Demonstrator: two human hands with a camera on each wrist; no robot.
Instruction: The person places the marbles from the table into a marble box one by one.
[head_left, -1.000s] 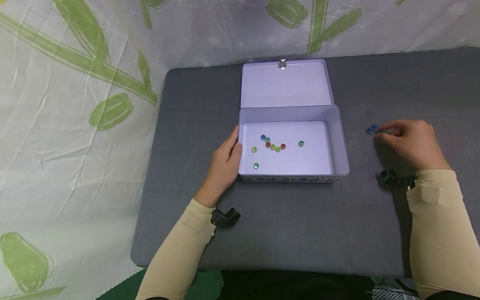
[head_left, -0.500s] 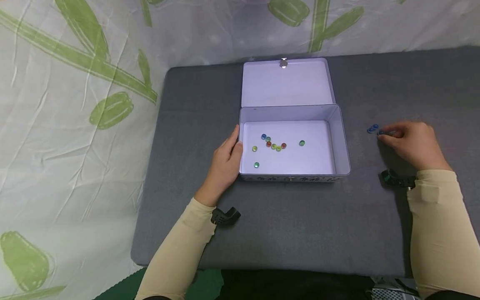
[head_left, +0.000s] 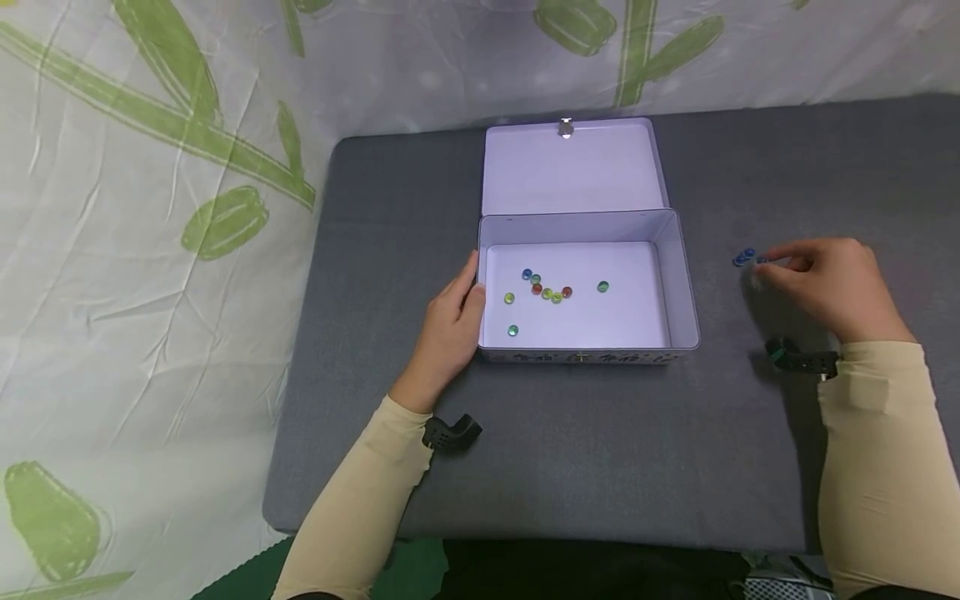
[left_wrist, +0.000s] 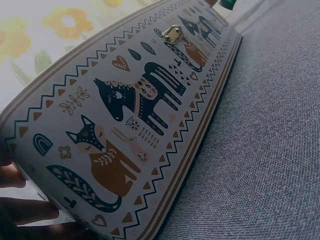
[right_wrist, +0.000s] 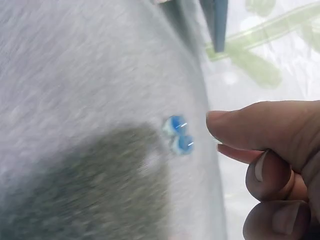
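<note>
An open tin box point(head_left: 686, 333) stands mid-table with its lid point(head_left: 570, 171) laid back. Along its left wall rests my left hand point(head_left: 444, 337), fingers straight against the outside; the left wrist view shows them beside the animal-patterned side point(left_wrist: 135, 115). Inside the box lie several glass marbles point(head_left: 547, 293), coloured blue, green, yellow and red. On the right, my right hand point(head_left: 828, 279) pinches a small blue marble point(head_left: 762, 260) between thumb and forefinger, just above the cloth. Two more blue marbles point(right_wrist: 178, 135) sit together on the cloth beside its fingertips.
Grey cloth covers the table point(head_left: 600, 450). A white curtain with green plant prints point(head_left: 420, 67) hangs behind and to the left. The box's upright walls and the metal clasp point(head_left: 566, 127) on the lid stand between the two hands.
My right hand has lifted slightly from the cloth and shifted a little right, with a blue marble between its fingertips. My left hand and the box have stayed in place.
</note>
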